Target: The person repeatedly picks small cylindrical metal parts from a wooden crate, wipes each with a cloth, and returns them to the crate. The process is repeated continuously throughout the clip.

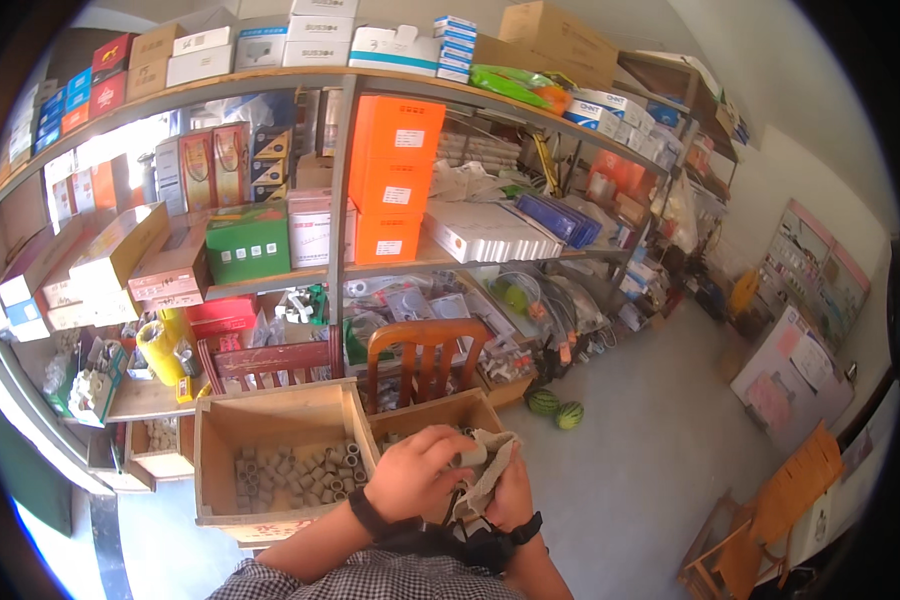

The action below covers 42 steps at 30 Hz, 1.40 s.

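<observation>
My left hand is closed with its fingertips around a pale grey, rounded piece that looks like a pipe fitting. A beige, rough-textured cloth wraps partly round that piece, and my right hand grips the cloth from the right. Both hands are over the near side of a wooden box, whose contents they mostly hide. To the left stands another wooden box with many short grey pipe couplings lying loose on its bottom.
Two wooden chairs stand behind the boxes. Beyond them rises a metal shelf packed with cartons, including orange boxes and a green box. Two watermelons lie on the floor. A wooden chair is at the right.
</observation>
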Motion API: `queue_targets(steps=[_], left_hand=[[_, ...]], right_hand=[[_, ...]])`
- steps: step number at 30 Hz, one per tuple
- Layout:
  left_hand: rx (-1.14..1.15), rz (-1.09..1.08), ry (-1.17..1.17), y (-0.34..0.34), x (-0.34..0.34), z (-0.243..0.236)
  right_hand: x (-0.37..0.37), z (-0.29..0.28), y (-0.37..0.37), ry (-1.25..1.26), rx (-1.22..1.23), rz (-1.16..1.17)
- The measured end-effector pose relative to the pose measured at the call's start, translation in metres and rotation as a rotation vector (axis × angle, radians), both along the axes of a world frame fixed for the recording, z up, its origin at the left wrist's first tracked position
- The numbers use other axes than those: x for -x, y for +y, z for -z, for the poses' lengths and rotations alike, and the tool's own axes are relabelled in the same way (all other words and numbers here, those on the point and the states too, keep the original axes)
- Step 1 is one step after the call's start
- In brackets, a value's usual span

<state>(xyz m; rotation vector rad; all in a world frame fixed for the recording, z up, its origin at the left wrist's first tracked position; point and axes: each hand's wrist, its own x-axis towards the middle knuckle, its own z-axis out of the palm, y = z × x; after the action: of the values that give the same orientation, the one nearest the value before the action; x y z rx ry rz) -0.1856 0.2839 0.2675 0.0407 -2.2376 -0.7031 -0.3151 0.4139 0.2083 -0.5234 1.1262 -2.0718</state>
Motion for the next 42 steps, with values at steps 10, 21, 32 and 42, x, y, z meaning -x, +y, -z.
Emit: queue_targets(steps=[10, 21, 32, 42], left_hand=[[-0.186, 0.046, -0.032, -0.010, 0.002, 0.006], [-0.333, 0.503, 0.025, -0.026, 0.006, 0.009], [-0.877, 0.725, -0.102, -0.031, 0.007, 0.026], [-0.688, 0.458, 0.037, -0.044, -0.003, 0.017]], right_hand=[[0.006, 0.031, 0.011, 0.486, -0.269, -0.043], [0.005, 0.015, 0.014, -0.321, -0.008, -0.368], [0.002, 0.014, 0.016, -0.270, -0.104, -0.310], [0.002, 0.005, 0.023, -0.280, 0.038, -0.220]])
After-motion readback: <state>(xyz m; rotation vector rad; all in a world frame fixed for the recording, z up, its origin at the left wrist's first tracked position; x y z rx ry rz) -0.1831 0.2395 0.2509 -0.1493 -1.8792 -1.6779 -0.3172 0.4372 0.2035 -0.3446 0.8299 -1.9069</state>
